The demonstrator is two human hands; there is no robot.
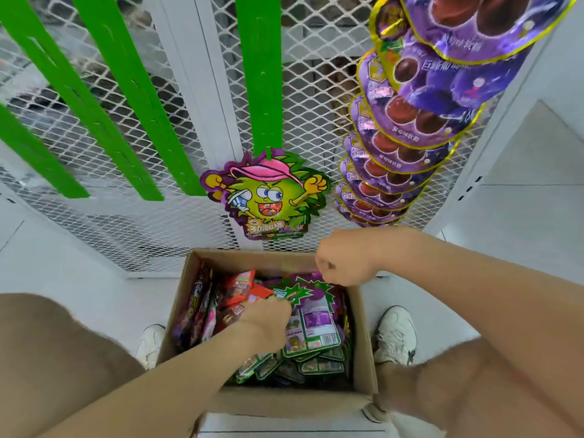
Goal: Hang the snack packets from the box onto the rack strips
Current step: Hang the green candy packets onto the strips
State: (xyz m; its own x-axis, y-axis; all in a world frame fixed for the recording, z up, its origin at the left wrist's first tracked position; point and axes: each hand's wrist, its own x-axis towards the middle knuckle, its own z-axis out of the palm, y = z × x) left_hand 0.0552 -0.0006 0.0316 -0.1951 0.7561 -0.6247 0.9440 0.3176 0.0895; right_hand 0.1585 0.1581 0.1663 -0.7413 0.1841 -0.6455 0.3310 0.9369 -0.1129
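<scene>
In the brown cardboard box [361,336], fingers of the left hand [268,314] pinch a seemingly light, slippery green-and-purple foil snack packet [316,320] at its 11 o'clock edge; fingers of the right hand [344,260] curl empty.

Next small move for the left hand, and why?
Probably lift the green-edged purple foil packet clear of the brown cardboard box: the left hand pinches its top edge, the right hand hangs curled and empty above, and the green plastic strip holds just one green monster-shaped packet at its bottom end.
</scene>
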